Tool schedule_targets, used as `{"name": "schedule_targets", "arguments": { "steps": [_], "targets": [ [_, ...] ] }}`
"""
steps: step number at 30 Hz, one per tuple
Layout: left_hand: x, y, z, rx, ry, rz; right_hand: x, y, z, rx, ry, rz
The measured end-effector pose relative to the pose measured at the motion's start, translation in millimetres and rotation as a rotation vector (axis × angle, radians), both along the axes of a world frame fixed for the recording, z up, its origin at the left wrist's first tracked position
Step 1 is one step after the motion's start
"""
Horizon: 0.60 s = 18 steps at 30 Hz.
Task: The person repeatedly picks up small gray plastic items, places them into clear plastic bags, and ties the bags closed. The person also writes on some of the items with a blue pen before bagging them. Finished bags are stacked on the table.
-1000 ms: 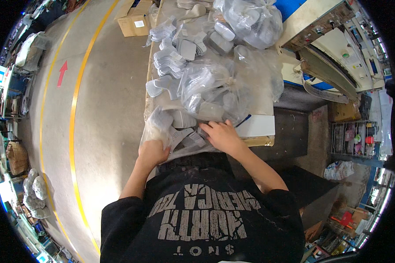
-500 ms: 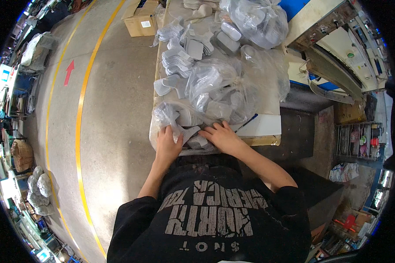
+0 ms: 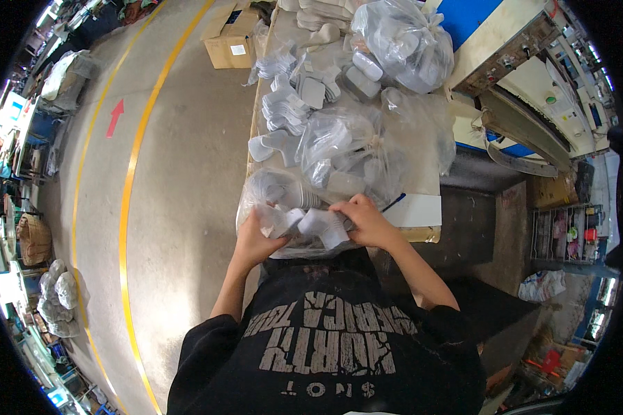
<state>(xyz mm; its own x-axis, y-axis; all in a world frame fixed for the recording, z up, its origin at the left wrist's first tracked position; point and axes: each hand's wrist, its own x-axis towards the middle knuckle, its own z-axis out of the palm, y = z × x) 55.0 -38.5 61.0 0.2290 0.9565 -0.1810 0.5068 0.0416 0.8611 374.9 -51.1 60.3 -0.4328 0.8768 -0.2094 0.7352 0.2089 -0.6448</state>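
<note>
At the near end of the table, my left hand [image 3: 257, 236] is closed on a light grey flat cut-out piece [image 3: 281, 222], thumb towards me. Beside it, my right hand [image 3: 364, 220] grips a small stack of pale cut-out pieces [image 3: 323, 227], its fingers over the right edge. The two lots lie close together over an opened clear plastic bag [image 3: 251, 188]. More stacked grey pieces [image 3: 289, 194] sit inside that bag, just beyond my hands. What the pieces are made of I cannot tell.
A tied clear bag of grey pieces [image 3: 349, 149] lies just beyond, with loose stacks [image 3: 284, 107] to its left. A fuller bag [image 3: 403, 45] stands at the far end. A blue pen [image 3: 394, 202] rests by a white sheet [image 3: 420, 209]. Machinery [image 3: 526, 104] stands at right; a carton [image 3: 230, 45] is on the floor.
Both hands have lifted cut-out pieces from the bag, where they were reaching in before. The pale stack now shows in my right hand. The whole view has shifted slightly.
</note>
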Motion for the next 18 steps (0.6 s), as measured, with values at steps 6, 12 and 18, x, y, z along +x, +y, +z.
{"name": "schedule_targets", "arguments": {
  "steps": [6, 12, 18],
  "targets": [
    [-21.0, 7.1, 24.2, -0.280, -1.025, 0.303, -3.1, 0.0, 14.1, 0.043, 0.749, -0.419],
    [-30.3, 15.5, 44.7, -0.187, -1.001, 0.131, -10.5, 6.5, 19.2, 0.179, 0.878, -0.643],
    [-20.5, 13.2, 41.7, -0.293, -1.177, 0.191, -6.1, 20.8, 34.7, 0.079, 1.215, -0.715]
  ]
}}
